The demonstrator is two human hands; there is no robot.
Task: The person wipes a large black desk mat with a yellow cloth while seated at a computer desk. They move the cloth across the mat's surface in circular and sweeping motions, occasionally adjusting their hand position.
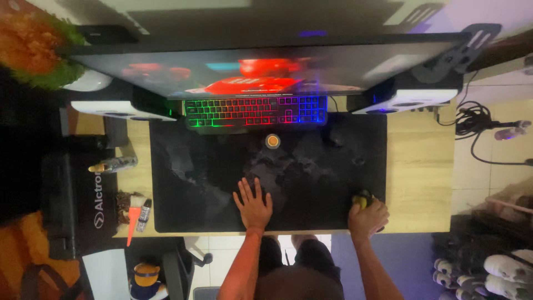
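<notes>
My left hand (253, 204) lies flat, fingers spread, on the large black desk mat (200, 166) near its front edge. My right hand (367, 218) is closed over a small black and yellow object (362, 199), likely a mouse, at the mat's front right corner. A keyboard (255, 111) with rainbow backlit keys sits at the back of the mat, under a wide monitor (261, 69). A small round orange-topped object (272, 141) stands just in front of the keyboard.
White speakers (119, 108) (408, 100) flank the keyboard. A bottle (114, 164), a marker (144, 214) and an orange tool (133, 222) lie left of the mat. Cables (477, 119) hang right of the wooden desk (422, 166). Shoes (499, 269) sit on the floor.
</notes>
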